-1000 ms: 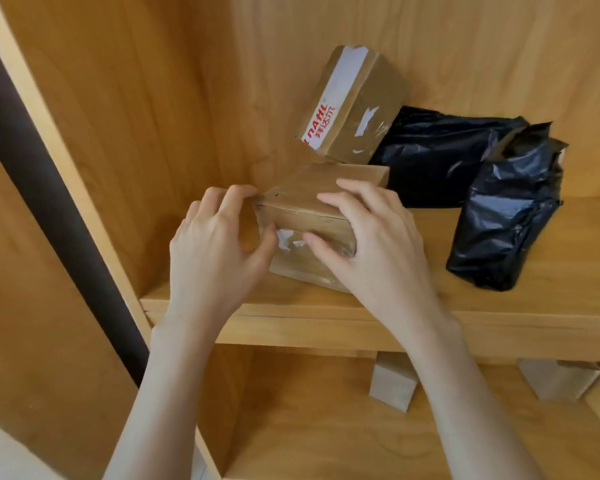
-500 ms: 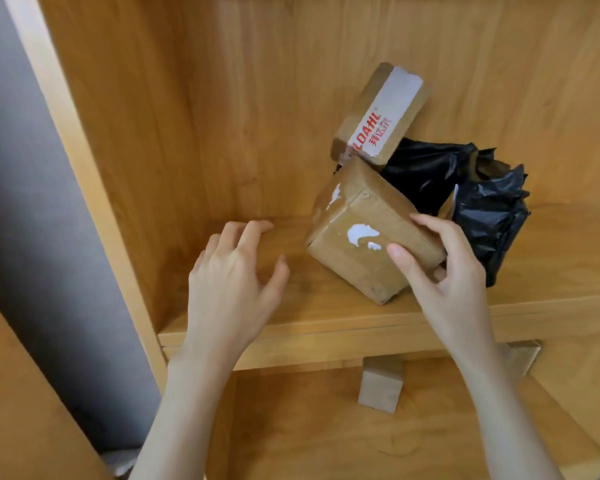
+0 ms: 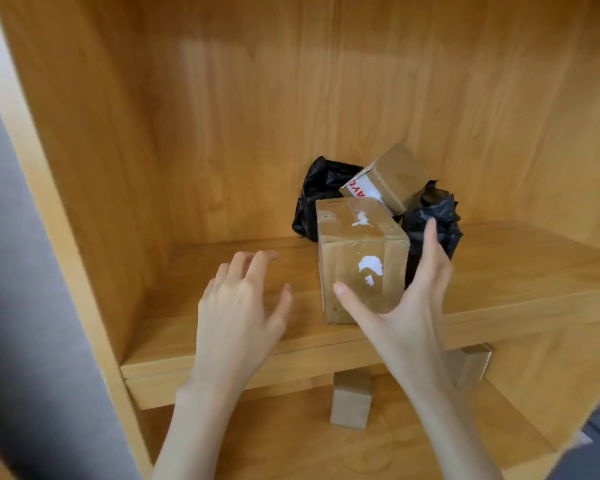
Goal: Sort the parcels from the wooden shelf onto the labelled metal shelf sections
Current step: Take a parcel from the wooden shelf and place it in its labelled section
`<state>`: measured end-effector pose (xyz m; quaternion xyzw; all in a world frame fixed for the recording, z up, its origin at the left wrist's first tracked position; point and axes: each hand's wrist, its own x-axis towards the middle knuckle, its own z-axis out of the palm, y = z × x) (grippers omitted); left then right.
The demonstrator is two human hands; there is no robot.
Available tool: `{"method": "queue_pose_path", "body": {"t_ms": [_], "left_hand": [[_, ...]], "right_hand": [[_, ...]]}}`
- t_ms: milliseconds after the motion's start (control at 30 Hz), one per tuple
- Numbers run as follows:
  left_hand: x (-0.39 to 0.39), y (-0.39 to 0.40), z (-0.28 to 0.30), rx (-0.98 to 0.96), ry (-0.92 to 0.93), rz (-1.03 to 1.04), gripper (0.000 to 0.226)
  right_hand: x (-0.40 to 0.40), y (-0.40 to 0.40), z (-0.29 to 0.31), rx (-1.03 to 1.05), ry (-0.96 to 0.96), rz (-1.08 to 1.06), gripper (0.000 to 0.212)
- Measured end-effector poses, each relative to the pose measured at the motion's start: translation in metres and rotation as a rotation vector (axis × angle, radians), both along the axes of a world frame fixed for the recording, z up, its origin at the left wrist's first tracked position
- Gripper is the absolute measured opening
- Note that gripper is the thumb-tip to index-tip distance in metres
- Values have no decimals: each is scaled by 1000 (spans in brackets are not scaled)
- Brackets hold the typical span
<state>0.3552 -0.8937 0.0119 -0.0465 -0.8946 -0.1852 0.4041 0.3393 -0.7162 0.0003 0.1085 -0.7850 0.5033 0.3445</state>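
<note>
A brown cardboard parcel (image 3: 359, 258) with torn white label scraps stands upright on the wooden shelf board (image 3: 520, 271). My right hand (image 3: 407, 306) rests against it, thumb across its front face and straight fingers up its right side. My left hand (image 3: 238, 303) hovers over the board to the left of the parcel, fingers loosely spread, holding nothing. Behind the parcel a smaller cardboard box (image 3: 390, 178) with a white label and red print lies tilted on top of black plastic-wrapped parcels (image 3: 317, 199).
The wooden side wall (image 3: 84, 150) closes the compartment on the left, the back panel (image 3: 326, 98) behind. Two small cardboard boxes (image 3: 350, 403) (image 3: 471, 365) stand on the lower shelf, under the board. A grey surface (image 3: 14, 306) runs along the left outside the cabinet.
The parcel, gripped by both hands a second ago and then tilted in my right hand, now stands upright on the board. My left hand came off it. The view shifted left and down.
</note>
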Motion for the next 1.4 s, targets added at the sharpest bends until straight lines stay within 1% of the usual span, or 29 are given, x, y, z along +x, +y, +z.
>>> {"method": "queue_pose_path", "body": {"t_ms": [67, 133, 200, 267, 333, 367, 467, 500, 567, 633, 700, 733, 800, 900, 1000, 1067, 1133, 1200, 1267, 1333, 1400], "left_hand": [[-1, 2, 1, 0, 3, 10, 35], [0, 5, 1, -2, 5, 20, 35], [2, 5, 0, -10, -1, 26, 36], [4, 4, 0, -1, -9, 32, 35], [6, 0, 1, 78, -28, 18, 36], [6, -1, 2, 156, -37, -7, 37], [7, -4, 6, 435, -6, -144, 44], [9, -4, 10, 527, 12, -187, 46], [12, -5, 19, 738, 32, -273, 53], [15, -9, 28, 942, 23, -353, 62], [16, -14, 34, 1081, -5, -412, 69], [16, -16, 36, 1121, -18, -436, 72], [17, -19, 37, 1153, -40, -465, 75], [19, -20, 34, 1134, -103, -508, 84], [20, -21, 30, 1121, -152, -547, 81], [20, -22, 29, 1159, -148, -560, 80], [19, -18, 29, 1217, -141, -571, 85], [17, -9, 30, 1256, -142, -579, 94], [17, 5, 31, 1267, -162, -606, 102], [16, 20, 32, 1271, -194, -688, 112], [12, 34, 34, 1295, -195, -768, 109]], "right_hand": [[-3, -19, 8, 165, 51, -155, 125], [-10, -33, 12, 270, 34, -275, 124], [-16, -37, 11, 285, -19, -333, 117], [-17, -30, 10, 217, -26, -316, 109], [-15, -19, 14, 57, -8, -189, 103], [-15, -13, 19, -62, -18, -86, 99], [-19, 3, 35, -475, -144, 299, 87], [-20, 6, 39, -554, -194, 395, 85], [-24, 8, 45, -602, -253, 512, 83], [-25, 8, 51, -594, -247, 592, 78], [-25, 8, 54, -567, -237, 660, 81], [-25, 8, 54, -548, -237, 683, 82], [-24, 7, 53, -526, -236, 708, 79], [-27, 6, 51, -543, -249, 736, 69], [-28, 6, 51, -526, -262, 783, 76], [-29, 5, 50, -532, -255, 786, 78], [-29, 0, 49, -599, -230, 754, 76], [-28, -9, 48, -728, -201, 699, 75], [-25, -20, 45, -856, -171, 656, 81], [-21, -32, 40, -907, -125, 633, 81], [-14, -41, 35, -894, -80, 630, 77]]}}
